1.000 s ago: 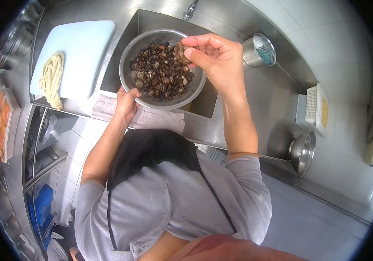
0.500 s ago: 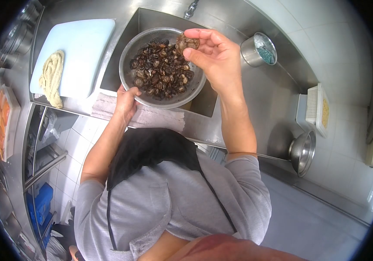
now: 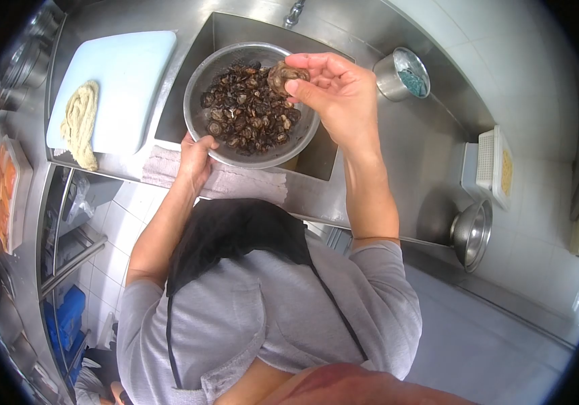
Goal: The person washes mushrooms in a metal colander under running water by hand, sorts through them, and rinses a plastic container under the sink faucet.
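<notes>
Here, right hand: brown piece in narrow pinch

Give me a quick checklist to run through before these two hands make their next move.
1. Left hand gripping the round, silver metal bowl by its rim: ok.
2. Right hand pinching a rounded, wrinkled brown piece: ok.
3. That piece held over the bowl: ok.
4. Small dark-brown pieces inside the bowl: ok.
5. Bowl resting on the rectangular steel sink's bottom: cannot tell, its underside is hidden.

The pieces are brown (some nearly black), the bowl silver-grey.
</notes>
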